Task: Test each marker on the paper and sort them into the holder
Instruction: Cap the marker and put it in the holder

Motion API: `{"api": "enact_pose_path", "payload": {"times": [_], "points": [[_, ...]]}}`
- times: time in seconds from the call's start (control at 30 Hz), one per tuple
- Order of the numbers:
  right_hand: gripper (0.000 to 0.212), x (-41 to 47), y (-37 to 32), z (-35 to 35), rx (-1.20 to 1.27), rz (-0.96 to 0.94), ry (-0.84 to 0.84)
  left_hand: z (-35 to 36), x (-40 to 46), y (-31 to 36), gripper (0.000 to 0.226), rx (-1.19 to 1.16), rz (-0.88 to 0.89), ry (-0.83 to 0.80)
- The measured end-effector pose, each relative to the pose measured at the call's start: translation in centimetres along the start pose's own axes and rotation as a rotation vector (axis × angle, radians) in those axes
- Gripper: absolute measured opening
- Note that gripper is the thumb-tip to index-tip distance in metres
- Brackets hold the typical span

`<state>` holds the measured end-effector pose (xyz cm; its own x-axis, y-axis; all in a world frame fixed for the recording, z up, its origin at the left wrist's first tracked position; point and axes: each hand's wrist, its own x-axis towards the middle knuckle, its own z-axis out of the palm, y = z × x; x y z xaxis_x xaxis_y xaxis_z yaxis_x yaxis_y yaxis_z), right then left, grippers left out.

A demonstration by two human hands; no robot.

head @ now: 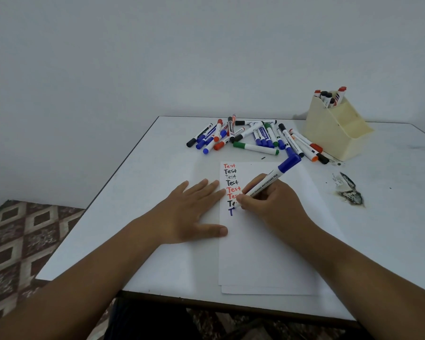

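Table (157,192): carries everything within reach.
Paper (268,241): lies before the person, lined with test words.
Holder (334,133): far right, some markers already sorted in.
Pile (255,137): untested markers, just behind paper.
Left hand (192,212): flat, fingers spread, pinning paper's edge.
Right hand (272,200): grips blue marker (268,182), tip writing.
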<state>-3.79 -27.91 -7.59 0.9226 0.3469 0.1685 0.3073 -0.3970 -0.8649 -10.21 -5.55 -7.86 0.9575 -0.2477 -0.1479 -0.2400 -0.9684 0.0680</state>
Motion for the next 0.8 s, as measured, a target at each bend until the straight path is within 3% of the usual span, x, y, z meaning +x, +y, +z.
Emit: {"api": "enact_pose_path", "payload": {"times": [0.53, 0.8], "points": [[0.016, -0.39, -0.12, 0.09, -0.020, -0.024, -0.040, 0.00, -0.09, 0.07, 0.096, -0.020, 0.003, 0.015], [0.012, -0.26, 0.15, -0.06, -0.018, -0.006, 0.041, 0.00, -0.05, 0.03, 0.097, -0.019, 0.001, 0.007]]}}
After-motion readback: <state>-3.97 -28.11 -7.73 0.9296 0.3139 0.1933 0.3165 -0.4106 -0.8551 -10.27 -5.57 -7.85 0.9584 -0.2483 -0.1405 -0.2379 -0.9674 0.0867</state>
